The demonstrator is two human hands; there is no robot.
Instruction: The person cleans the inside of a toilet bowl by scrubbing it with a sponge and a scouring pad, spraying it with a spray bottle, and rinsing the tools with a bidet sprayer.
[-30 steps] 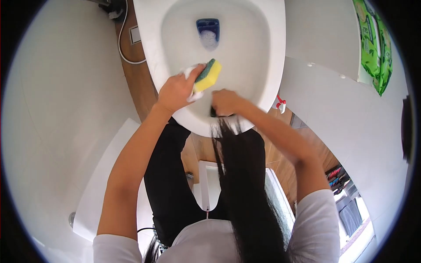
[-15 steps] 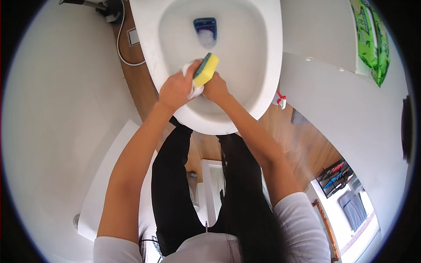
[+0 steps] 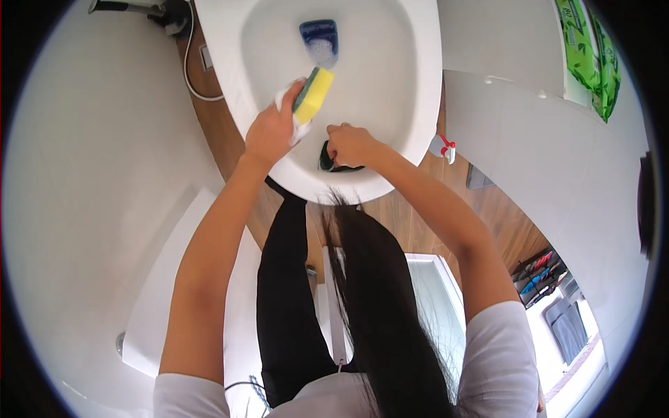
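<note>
A white toilet bowl fills the top centre, with blue, foamy water at its drain. Over the bowl's left side, my left hand grips a yellow sponge with a green scouring side, along with something white, foam or cloth. My right hand is at the front inner wall of the bowl, fingers closed around a dark green or black object. Too little of that object shows to tell what it is.
Green packs lie at the upper right. A bottle with a red trigger stands right of the bowl. A black fixture with a hose is at the upper left. Long dark hair hangs down in front.
My hands have moved apart. The right one has shifted toward the bowl's front, where the dark object now shows. The sponge has moved slightly up and left with my left hand.
</note>
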